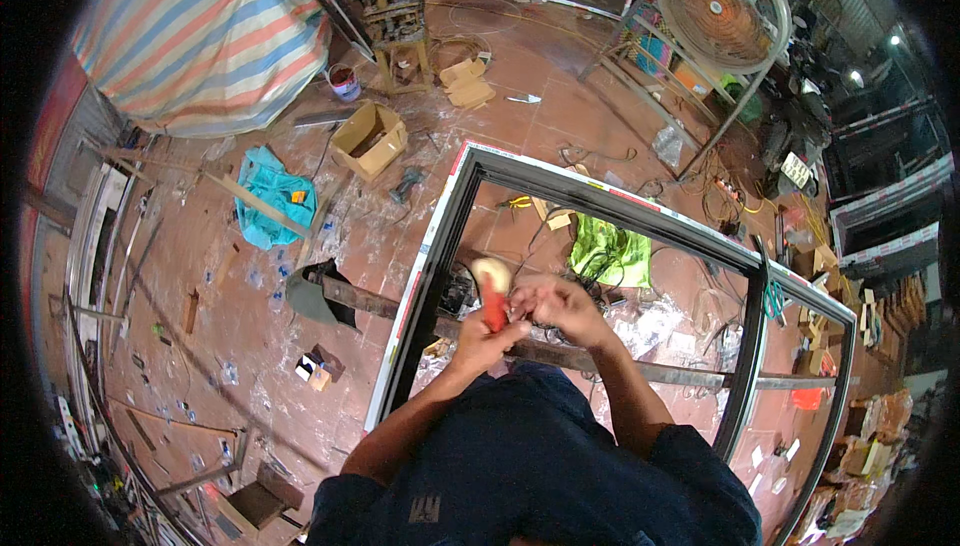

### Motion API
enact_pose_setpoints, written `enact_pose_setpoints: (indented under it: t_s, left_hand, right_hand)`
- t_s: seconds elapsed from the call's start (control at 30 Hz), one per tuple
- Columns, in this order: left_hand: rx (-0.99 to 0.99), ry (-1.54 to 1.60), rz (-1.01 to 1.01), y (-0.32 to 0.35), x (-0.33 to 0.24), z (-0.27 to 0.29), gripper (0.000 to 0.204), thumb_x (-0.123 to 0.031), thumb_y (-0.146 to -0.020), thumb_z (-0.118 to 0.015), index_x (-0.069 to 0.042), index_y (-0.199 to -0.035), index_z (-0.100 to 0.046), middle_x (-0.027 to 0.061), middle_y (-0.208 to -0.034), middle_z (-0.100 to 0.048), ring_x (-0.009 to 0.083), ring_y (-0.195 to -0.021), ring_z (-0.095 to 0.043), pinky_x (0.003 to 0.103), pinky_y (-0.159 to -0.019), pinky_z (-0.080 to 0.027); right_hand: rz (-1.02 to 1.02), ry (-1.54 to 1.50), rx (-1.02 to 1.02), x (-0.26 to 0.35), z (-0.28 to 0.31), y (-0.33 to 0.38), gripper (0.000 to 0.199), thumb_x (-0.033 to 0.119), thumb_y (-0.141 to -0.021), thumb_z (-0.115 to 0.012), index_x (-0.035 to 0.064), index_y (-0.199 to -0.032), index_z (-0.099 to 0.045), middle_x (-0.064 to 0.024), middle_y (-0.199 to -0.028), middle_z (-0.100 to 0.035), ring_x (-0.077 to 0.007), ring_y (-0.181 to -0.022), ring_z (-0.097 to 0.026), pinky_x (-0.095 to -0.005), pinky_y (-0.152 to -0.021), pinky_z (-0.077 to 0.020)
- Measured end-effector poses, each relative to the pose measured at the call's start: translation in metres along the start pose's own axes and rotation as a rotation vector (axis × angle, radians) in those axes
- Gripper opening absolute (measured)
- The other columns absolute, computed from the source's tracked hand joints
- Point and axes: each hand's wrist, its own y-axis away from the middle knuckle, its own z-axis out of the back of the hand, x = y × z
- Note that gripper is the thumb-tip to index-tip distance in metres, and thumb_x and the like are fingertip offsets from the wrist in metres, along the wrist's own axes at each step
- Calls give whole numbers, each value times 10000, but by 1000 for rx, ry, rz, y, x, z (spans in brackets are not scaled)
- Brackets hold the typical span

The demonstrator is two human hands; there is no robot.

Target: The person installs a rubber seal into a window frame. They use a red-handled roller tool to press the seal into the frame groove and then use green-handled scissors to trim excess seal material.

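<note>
While the left hand (480,334) grips a red-handled tool (493,298), the right hand (555,306), fingers curled at its tip, seems to be adjusting it near the metal frame (420,276).

Striped tarpaulin (200,36) bunched at upper left. Open cardboard box (368,140) beside a teal cloth (272,196) on the reddish tiled floor (250,346). Round standing fan (722,8) at upper right. Yellow-green vest (610,254) crumpled near tangled cables. Small bucket (343,81) close to the tarpaulin.

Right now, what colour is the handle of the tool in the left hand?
Red, with a pale rounded head above it: the tool in the left hand, seen in the head view.
</note>
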Motion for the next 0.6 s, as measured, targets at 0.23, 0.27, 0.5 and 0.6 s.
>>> enact_pose_setpoints:
  t_s: [0.23, 0.27, 0.5, 0.6]
  left_hand:
    - [-95, 183, 24, -16, 0, 18, 374, -226, -1029, -691, 9, -1317, -658, 36, -1118, -712, 82, -866, -627, 252, -756, -505]
    - [-79, 113, 41, -24, 4, 21, 387, -221, -1031, -686, 9, -1341, -648, 56, -1179, -708, 95, -935, -637, 263, -817, -515]
    - [-74, -219, -58, -123, 34, 11, 458, -247, -1012, -710, 25, -1372, -630, 91, -1277, -690, 189, -1185, -636, 335, -1039, -476]
    - [-15, -386, 102, -174, 2, -17, 416, -311, -997, -725, 3, -1264, -674, 43, -1107, -697, 154, -1027, -646, 319, -929, -503]
  right_hand:
    - [-47, -261, -789, -98, 112, -87, 475, 456, -970, -740, 18, -1121, -635, -62, -965, -705, -165, -800, -656, -301, -703, -518]
    - [-70, -300, -855, -99, 117, -97, 479, 463, -970, -738, 20, -1116, -627, -54, -957, -700, -161, -791, -648, -300, -703, -516]
    - [44, -580, -806, -94, 132, -139, 410, 442, -1038, -651, 39, -1075, -584, -100, -914, -716, -234, -835, -726, -381, -780, -587]
    - [113, -617, -735, -98, 138, -135, 343, 375, -1067, -613, 37, -1108, -568, -121, -906, -723, -265, -838, -743, -415, -803, -606]
